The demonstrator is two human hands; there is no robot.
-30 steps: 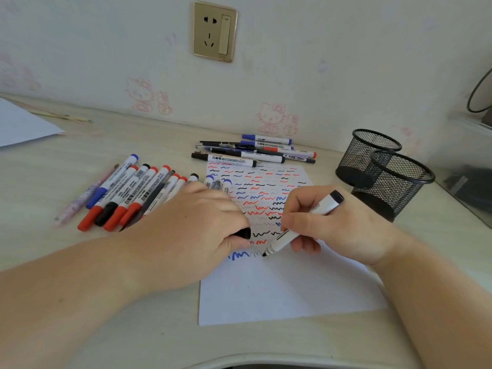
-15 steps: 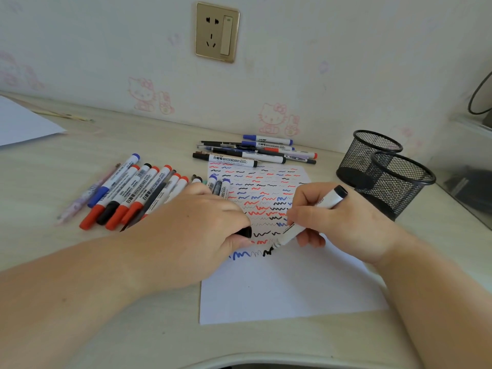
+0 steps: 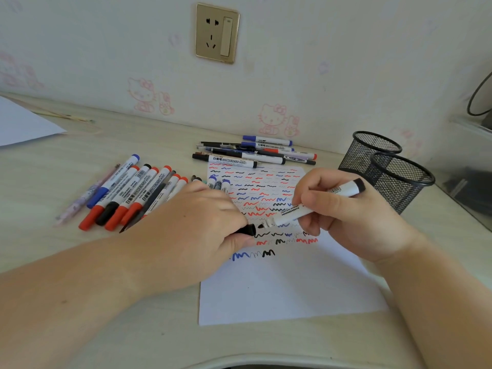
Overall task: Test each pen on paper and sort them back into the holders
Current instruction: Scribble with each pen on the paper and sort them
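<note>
Right hand (image 3: 346, 217) grips a white-barrelled black marker (image 3: 316, 205), its nib just off the black cap (image 3: 246, 230) pinched in the left hand (image 3: 194, 225). Both hover over the paper (image 3: 279, 288), which is covered in red, blue and black squiggles. On the pale wood desk (image 3: 80, 328), a row of markers (image 3: 127, 195) lies left of the sheet and another cluster (image 3: 253, 154) beyond it. Two black mesh holders (image 3: 399, 179) stand right, touching. Behind, cartoon-cat wallpaper and a brass wall socket (image 3: 217, 33).

Single head-worn wide-angle view, looking forward and down across the tabletop (image 3: 80, 328) toward the wall (image 3: 319, 62); both forearms enter close from the bottom edge.
</note>
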